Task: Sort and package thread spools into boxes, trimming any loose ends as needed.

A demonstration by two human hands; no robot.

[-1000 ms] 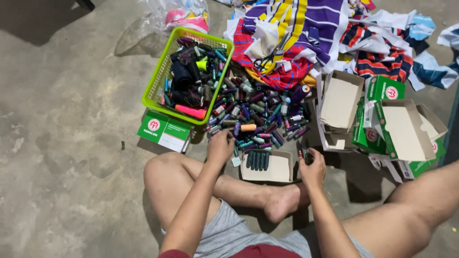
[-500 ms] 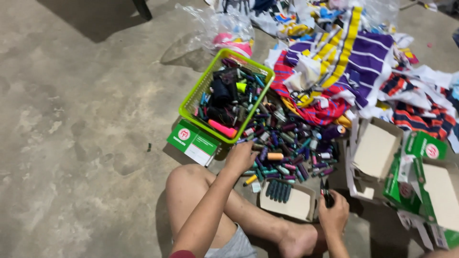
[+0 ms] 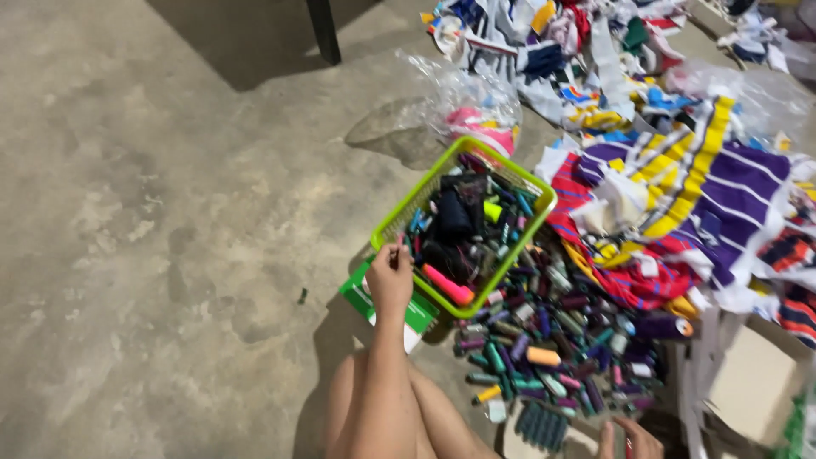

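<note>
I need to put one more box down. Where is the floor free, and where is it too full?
The bare concrete floor left of the green basket and the left hand is free, up to the dark post. It is crowded right of the basket: the pile of small tubes, the striped cloth and the plastic bag cover the floor.

The floor [image 3: 153, 212] is bare concrete, matt and rough, mottled with stains. The green basket [image 3: 406, 211] is glossy moulded plastic with a slotted wall. The small tubes [image 3: 544, 357] heaped beside it look like smooth plastic, some with a slight sheen. The striped garments [image 3: 722, 187] are soft woven cloth, matt. A clear bag [image 3: 459, 89] is thin, crinkled, shiny plastic film. The open box [image 3: 748, 382] is plain matt cardboard.
</note>
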